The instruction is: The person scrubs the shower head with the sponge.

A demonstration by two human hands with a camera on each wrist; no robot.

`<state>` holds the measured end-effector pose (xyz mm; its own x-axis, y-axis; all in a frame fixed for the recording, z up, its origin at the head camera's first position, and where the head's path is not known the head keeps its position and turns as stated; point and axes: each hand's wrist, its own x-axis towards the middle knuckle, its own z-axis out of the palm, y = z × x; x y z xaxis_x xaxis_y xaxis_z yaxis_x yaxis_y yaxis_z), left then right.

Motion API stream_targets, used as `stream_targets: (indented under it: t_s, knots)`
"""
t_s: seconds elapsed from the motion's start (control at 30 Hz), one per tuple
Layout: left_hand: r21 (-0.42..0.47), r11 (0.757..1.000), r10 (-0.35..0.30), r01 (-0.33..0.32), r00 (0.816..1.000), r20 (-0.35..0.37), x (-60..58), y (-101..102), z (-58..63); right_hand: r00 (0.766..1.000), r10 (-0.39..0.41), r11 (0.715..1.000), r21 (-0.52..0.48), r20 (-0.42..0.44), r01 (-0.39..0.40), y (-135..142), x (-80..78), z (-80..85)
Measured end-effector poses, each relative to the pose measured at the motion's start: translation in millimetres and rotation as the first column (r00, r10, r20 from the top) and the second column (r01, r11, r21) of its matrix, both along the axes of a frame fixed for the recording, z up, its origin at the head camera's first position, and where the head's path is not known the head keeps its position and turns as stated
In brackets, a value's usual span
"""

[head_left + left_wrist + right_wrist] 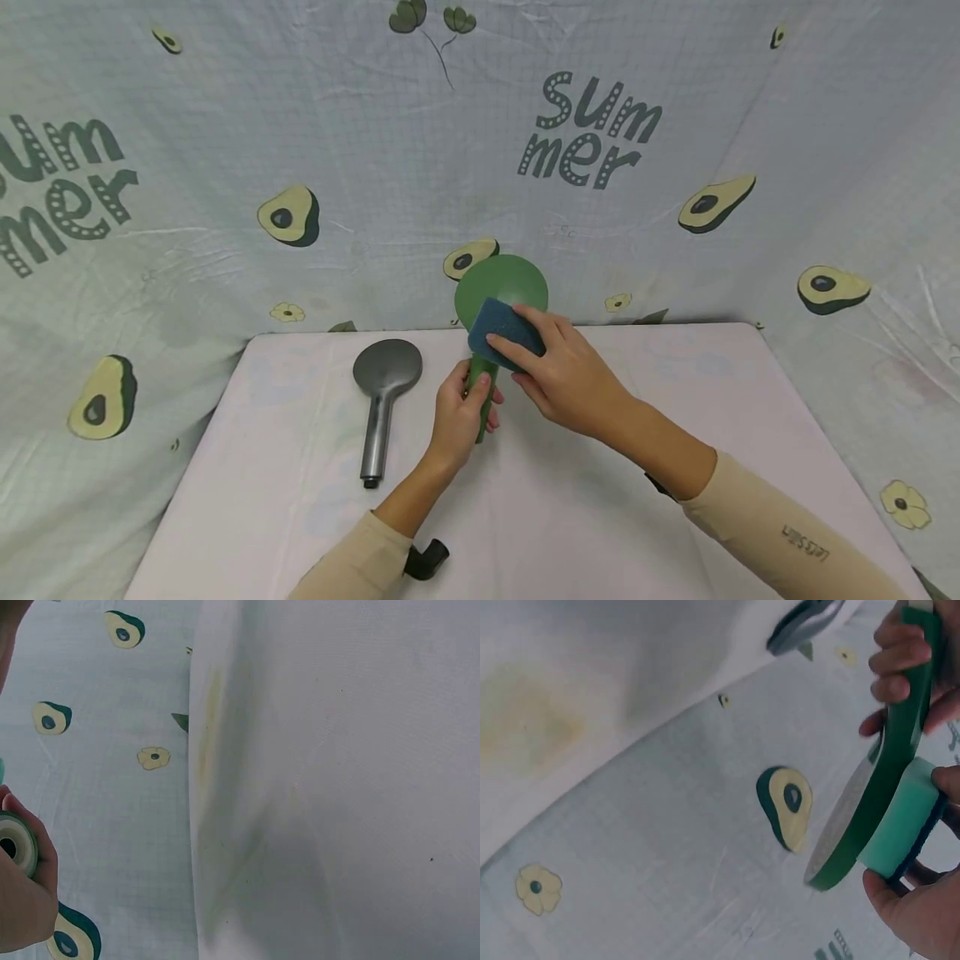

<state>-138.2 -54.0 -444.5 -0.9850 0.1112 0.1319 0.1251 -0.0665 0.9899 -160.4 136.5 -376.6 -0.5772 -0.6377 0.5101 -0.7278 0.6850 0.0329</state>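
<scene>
A green shower head (pixel 517 279) is held up over the far edge of the table, its round head at the top. My left hand (pixel 456 417) grips its handle (pixel 911 705) with curled fingers; the handle's hollow end (pixel 16 844) pokes from that hand in the left wrist view. In my right hand (pixel 573 375) is a sponge (pixel 498 329), pinched between fingers and thumb and pressed against the green shower head where head and handle meet. The sponge has a dark blue face and a lighter green body (pixel 900 821) in the right wrist view.
On the table (pixel 300 433), left of my hands, lies a grey shower head (pixel 387 367) with a metallic handle. A small black curved piece (pixel 429 558) is partly hidden by my left sleeve. Behind the table hangs a cloth (pixel 375 150) printed with avocados.
</scene>
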Motion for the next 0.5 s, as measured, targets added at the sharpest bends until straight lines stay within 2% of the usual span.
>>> stream_targets:
  t_s: [0.2,0.33,0.43,0.5]
  knots:
    - [-0.029,1.000,0.000,-0.001,1.000,-0.025,1.4,-1.3,0.7,0.994,-0.060,0.992,-0.102,0.089,0.069,18.0,-24.5,25.9]
    - [-0.024,1.000,-0.010,0.009,0.999,-0.036,3.1,-1.4,2.7,0.978,-0.108,0.974,-0.180,0.176,0.140,31.0,-43.6,43.8]
    - [-0.018,1.000,-0.019,0.019,0.999,-0.026,3.9,-1.3,3.9,0.968,-0.119,0.956,-0.237,0.221,0.172,36.8,-51.5,49.8]
    - [-0.022,1.000,-0.021,0.021,1.000,0.001,4.0,-1.1,3.9,0.973,-0.115,0.954,-0.252,0.202,0.165,37.4,-52.0,49.3]
